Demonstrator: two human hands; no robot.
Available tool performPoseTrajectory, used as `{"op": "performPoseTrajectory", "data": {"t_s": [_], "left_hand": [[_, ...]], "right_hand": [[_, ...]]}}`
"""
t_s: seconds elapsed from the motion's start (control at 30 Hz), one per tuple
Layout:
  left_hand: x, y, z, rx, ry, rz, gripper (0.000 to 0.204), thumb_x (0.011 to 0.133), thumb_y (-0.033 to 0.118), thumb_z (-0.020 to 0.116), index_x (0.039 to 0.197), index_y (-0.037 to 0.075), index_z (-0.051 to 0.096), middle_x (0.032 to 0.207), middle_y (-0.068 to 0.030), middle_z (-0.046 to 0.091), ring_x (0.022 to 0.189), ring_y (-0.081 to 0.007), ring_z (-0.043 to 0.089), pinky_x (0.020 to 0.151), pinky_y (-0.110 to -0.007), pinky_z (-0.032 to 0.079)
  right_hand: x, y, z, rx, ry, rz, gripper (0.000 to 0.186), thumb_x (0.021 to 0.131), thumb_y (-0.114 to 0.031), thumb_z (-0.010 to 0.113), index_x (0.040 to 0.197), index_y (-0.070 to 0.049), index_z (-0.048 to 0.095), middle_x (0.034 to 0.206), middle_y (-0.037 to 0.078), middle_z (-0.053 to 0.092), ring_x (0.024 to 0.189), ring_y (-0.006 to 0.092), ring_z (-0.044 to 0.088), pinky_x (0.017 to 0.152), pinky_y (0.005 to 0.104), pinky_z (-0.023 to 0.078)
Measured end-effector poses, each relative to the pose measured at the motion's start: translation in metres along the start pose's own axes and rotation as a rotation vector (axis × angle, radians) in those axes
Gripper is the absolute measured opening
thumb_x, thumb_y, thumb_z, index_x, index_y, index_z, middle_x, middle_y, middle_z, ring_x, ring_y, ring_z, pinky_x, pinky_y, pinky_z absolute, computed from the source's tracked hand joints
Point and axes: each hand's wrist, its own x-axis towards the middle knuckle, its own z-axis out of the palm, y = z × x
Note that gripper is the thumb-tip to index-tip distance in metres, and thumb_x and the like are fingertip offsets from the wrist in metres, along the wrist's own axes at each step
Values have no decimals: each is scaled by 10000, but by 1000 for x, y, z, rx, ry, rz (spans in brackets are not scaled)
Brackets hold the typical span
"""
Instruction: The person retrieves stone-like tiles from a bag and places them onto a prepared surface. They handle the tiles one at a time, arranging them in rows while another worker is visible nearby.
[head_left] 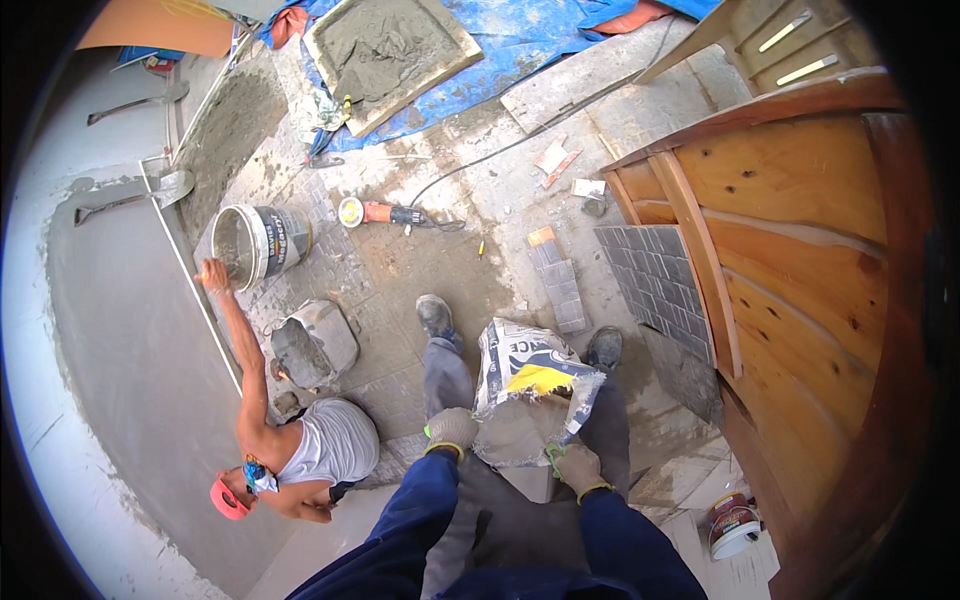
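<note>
A torn-open cement bag (515, 350), white with dark print and a yellow patch, hangs between my legs. Grey powder (517, 430) shows in its ragged mouth. My left hand (453, 428), in a grey knit glove, is closed on the left edge of the mouth. On the opposite edge, my gloved right hand (577, 467) grips with its fingers folded over the bag. Both sleeves are dark blue. My dusty shoes stand on either side of the bag's far end.
A co-worker (325, 440) in a red cap crouches at left, one hand at a large bucket (262, 245). Near it are a cut container of mortar (313, 343) and an angle grinder (380, 213). Grey tiles (655, 280) lean against wooden panelling at right. A mortar tray (390, 60) lies far off.
</note>
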Motion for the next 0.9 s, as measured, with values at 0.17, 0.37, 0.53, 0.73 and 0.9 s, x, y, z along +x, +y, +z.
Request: {"op": "performPoseTrajectory", "data": {"t_s": [0.17,0.37,0.53,0.73,0.9], "left_hand": [[73,-53,-41,235,-129,447,414,898,369,546,1068,78,785,1123,-191,743,1069,-385,712,910,-478,561],[91,-91,-59,210,-217,546,363,901,335,549,1021,87,784,1019,-191,756,951,-369,738,830,-498,572],[35,-78,-34,293,-171,597,321,878,292,580,998,76,786,962,-186,762,896,-335,756,769,-497,581],[61,-55,-45,239,-181,709,399,876,369,596,990,31,775,964,-212,752,886,-367,749,785,-497,578],[108,-49,-70,142,-270,952,411,864,476,636,979,112,789,935,-169,762,888,-348,738,773,-480,568]], "right_hand": [[15,-66,28,527,43,125,521,992,-496,600,911,3,726,763,184,727,707,310,717,673,416,568],[1,-117,34,1197,149,353,338,992,-312,702,856,-9,640,625,102,654,489,171,634,438,285,503],[-19,-134,28,1171,145,384,344,982,-334,712,873,-11,668,622,94,656,476,166,614,450,300,496],[48,-126,16,710,178,245,439,962,-400,688,788,3,711,642,119,698,511,211,663,516,372,524],[79,-132,54,654,213,341,450,928,-423,699,824,15,716,707,194,709,683,365,713,655,450,557]]}}
